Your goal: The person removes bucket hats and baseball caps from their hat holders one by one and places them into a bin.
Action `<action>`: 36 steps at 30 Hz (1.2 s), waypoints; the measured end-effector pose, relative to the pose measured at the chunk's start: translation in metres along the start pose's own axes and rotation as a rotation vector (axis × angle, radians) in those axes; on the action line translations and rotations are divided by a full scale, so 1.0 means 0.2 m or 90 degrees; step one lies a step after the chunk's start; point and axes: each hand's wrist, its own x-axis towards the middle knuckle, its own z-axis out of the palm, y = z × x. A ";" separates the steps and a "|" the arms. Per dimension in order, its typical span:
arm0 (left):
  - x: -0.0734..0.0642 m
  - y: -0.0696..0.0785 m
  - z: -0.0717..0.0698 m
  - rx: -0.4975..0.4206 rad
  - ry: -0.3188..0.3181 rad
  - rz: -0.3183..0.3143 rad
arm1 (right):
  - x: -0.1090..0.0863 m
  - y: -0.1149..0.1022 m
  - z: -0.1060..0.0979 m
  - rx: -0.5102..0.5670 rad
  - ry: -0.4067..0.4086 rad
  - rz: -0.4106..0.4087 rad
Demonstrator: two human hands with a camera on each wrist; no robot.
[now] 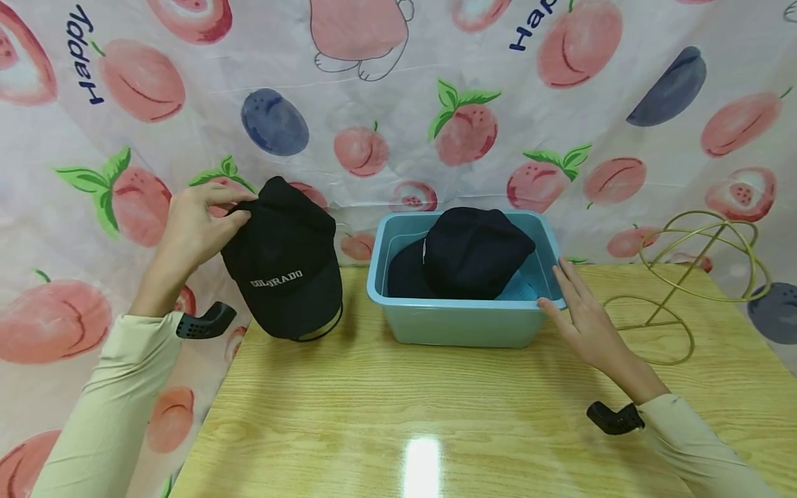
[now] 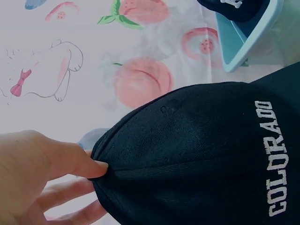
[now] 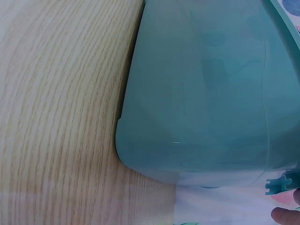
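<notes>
My left hand (image 1: 194, 225) pinches a black baseball cap (image 1: 283, 238) by its crown, between thumb and fingers. White COLORADO lettering (image 2: 275, 159) stands out across its front in the left wrist view. The brim hangs downward at the table's left back part. A dark navy cap (image 1: 476, 252) lies inside the light blue plastic bin (image 1: 461, 325), its brim toward the left. At the bin's right end, my right hand (image 1: 585, 321) touches the rim, fingers extended along the side and thumb at the front corner. Only a few fingertips (image 3: 285, 216) show in the right wrist view.
Right of the bin, a gold wire stand (image 1: 675, 290) with round loops stands on the wooden table (image 1: 349, 415). A fruit-printed cloth (image 1: 398, 104) hangs close behind the table and down its left side.
</notes>
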 end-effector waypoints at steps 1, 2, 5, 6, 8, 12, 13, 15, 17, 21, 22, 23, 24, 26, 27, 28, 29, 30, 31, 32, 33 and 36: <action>0.00 0.01 0.00 -0.004 -0.001 0.006 | 0.00 0.00 0.00 0.000 0.001 0.000; 0.01 0.01 0.00 -0.007 -0.003 0.009 | 0.00 0.00 0.00 0.001 0.001 0.000; 0.01 0.03 -0.01 -0.011 -0.006 0.017 | 0.00 0.00 0.00 0.000 0.003 -0.003; 0.02 0.04 -0.02 -0.011 -0.006 0.020 | 0.00 0.00 0.00 -0.001 0.003 -0.004; 0.02 0.05 -0.02 -0.011 -0.006 0.020 | 0.00 0.00 0.00 -0.002 0.005 -0.006; 0.03 0.08 -0.04 -0.008 0.000 0.015 | 0.00 0.01 0.00 -0.003 0.006 -0.006; 0.03 0.09 -0.05 -0.007 0.001 0.011 | 0.00 0.01 0.00 -0.003 0.007 -0.006; 0.04 0.10 -0.06 -0.005 0.001 0.006 | 0.00 0.01 0.00 -0.002 0.006 -0.006; 0.04 0.12 -0.07 -0.002 -0.001 0.007 | 0.00 0.01 0.00 0.000 0.006 -0.006; 0.05 0.15 -0.08 0.006 0.000 0.026 | 0.00 0.01 0.00 0.001 0.008 -0.008; 0.05 0.16 -0.08 0.007 0.003 0.035 | 0.00 0.01 0.00 0.001 0.008 -0.009; 0.05 0.17 -0.08 0.010 0.005 0.045 | 0.00 0.01 0.01 0.001 0.008 -0.009; 0.05 0.18 -0.08 0.011 0.007 0.056 | 0.00 0.01 0.01 0.000 0.009 -0.010; 0.05 0.20 -0.09 0.010 0.010 0.078 | 0.00 0.01 0.01 -0.001 0.007 -0.010; 0.05 0.21 -0.09 0.011 0.010 0.090 | 0.00 0.01 0.01 -0.001 0.006 -0.008; 0.05 0.22 -0.09 0.011 0.008 0.101 | 0.01 0.01 0.01 -0.001 0.005 -0.005; 0.05 0.23 -0.09 0.010 0.008 0.116 | 0.01 0.01 0.01 0.000 0.004 -0.003; 0.06 0.23 -0.09 0.006 0.006 0.131 | 0.01 0.01 0.01 0.000 0.003 -0.001; 0.06 0.24 -0.10 0.005 0.004 0.144 | 0.01 0.01 0.01 0.001 0.003 0.001; 0.07 0.25 -0.10 0.005 0.002 0.158 | 0.01 0.01 0.01 0.001 0.003 0.002; 0.08 0.26 -0.10 0.008 0.001 0.173 | 0.01 0.01 0.01 0.002 0.004 0.001; 0.10 0.29 -0.10 0.021 -0.004 0.208 | 0.01 0.01 0.01 0.001 0.010 -0.007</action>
